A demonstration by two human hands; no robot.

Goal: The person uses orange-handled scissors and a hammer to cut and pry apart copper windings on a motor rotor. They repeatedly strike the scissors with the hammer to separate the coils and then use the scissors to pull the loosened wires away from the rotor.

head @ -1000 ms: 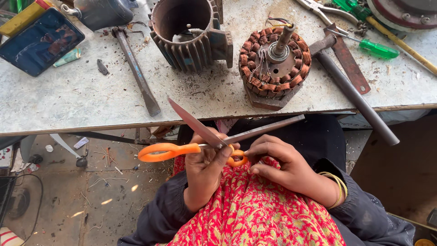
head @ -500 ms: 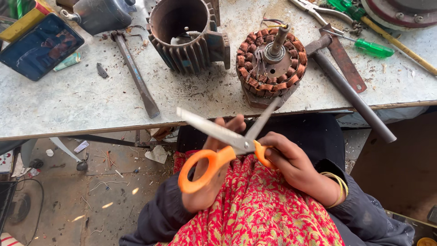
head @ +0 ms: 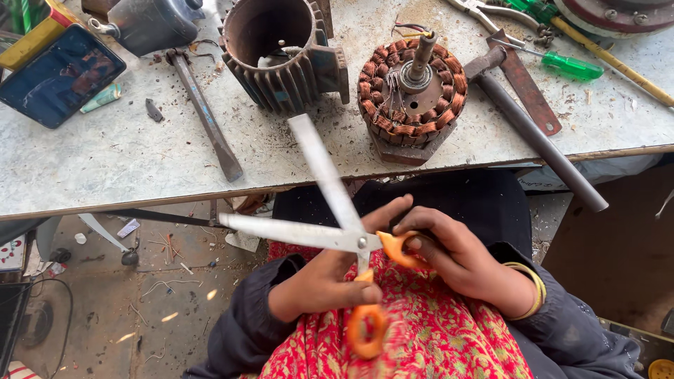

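My left hand (head: 319, 281) and right hand (head: 456, 256) both close their grip on the orange-handled scissors (head: 337, 235) over my lap, blades wide open and cutting nothing, while the copper-wound motor core (head: 411, 95) stands untouched on the desk (head: 105, 168).

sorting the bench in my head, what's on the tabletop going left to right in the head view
dark tablet → flat metal bar → finned motor housing → copper-wound stator → hammer → green-handled screwdriver

Orange-handled scissors (head: 337, 235) (red floral cloth (head: 421, 337))
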